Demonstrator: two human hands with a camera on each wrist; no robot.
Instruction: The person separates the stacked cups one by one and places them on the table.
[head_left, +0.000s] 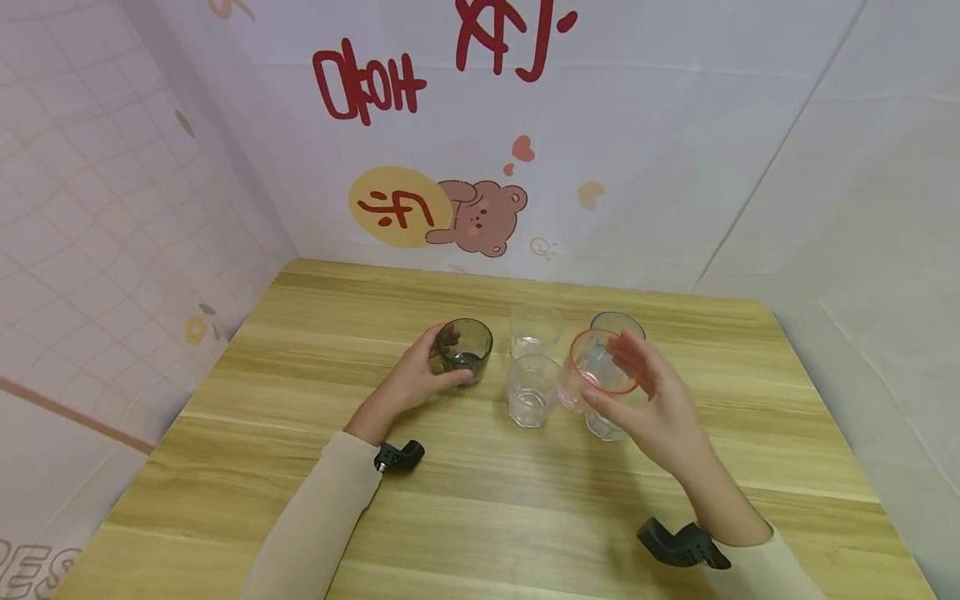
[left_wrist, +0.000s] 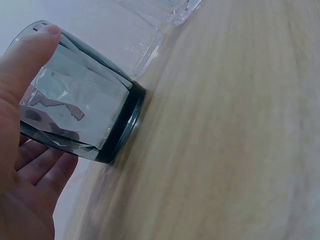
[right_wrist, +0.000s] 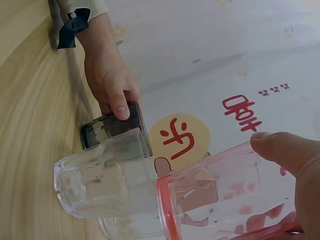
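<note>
My left hand (head_left: 422, 367) holds a smoky grey glass (head_left: 467, 367) upright at the tabletop, thumb on one side and fingers round the other. Its dark, thick base (left_wrist: 122, 125) shows in the left wrist view, at or just above the wood. In my right hand (head_left: 656, 400) is a pink glass (head_left: 573, 375) with a red rim, raised above the table. Just left of it stand two clear glasses, one nearer (head_left: 531, 400) and one farther back (head_left: 536, 329). Partly hidden behind the pink glass are another clear glass (head_left: 603, 427) and a blue-rimmed glass (head_left: 617, 320).
The wood-grain table (head_left: 465, 517) meets a white printed backdrop (head_left: 645, 125) at its far edge. Fabric walls also rise on the left (head_left: 97, 208) and right (head_left: 885, 292). Dark wrist mounts (head_left: 678, 546) sit on both forearms.
</note>
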